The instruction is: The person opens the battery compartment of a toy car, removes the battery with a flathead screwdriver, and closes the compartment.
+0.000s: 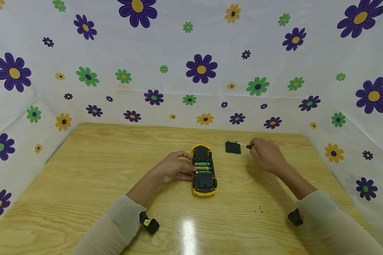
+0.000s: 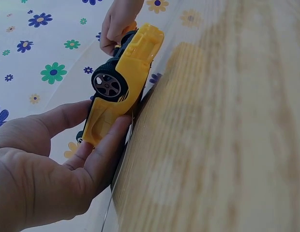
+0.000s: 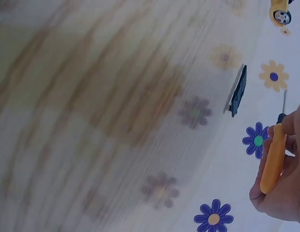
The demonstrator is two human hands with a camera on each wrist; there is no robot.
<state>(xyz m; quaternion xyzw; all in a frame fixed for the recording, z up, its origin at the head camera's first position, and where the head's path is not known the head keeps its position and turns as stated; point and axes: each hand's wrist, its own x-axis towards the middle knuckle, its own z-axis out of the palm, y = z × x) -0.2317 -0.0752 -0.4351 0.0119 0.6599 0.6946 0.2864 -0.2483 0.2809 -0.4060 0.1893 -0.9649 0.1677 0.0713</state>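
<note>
A yellow toy car (image 1: 204, 183) lies upside down on the table, its black underside facing up. Several green batteries (image 1: 203, 172) sit side by side in its open battery compartment. My left hand (image 1: 173, 168) grips the car by its left side, the fingers along the yellow body (image 2: 104, 116). To the right of the car lies a black rectangular battery cover (image 1: 233, 147). Beyond it my right hand (image 1: 269, 156) holds a screwdriver by its orange handle (image 3: 273, 162). The thin metal shaft (image 1: 242, 144) points left, its tip over the cover's upper right corner.
A thin pale wire (image 1: 180, 186) trails on the wooden table (image 1: 115, 152) below the left hand. Small dark specks (image 1: 260, 211) lie toward the front right. Flower-printed white cloth (image 1: 166, 46) rises behind the table and along both sides.
</note>
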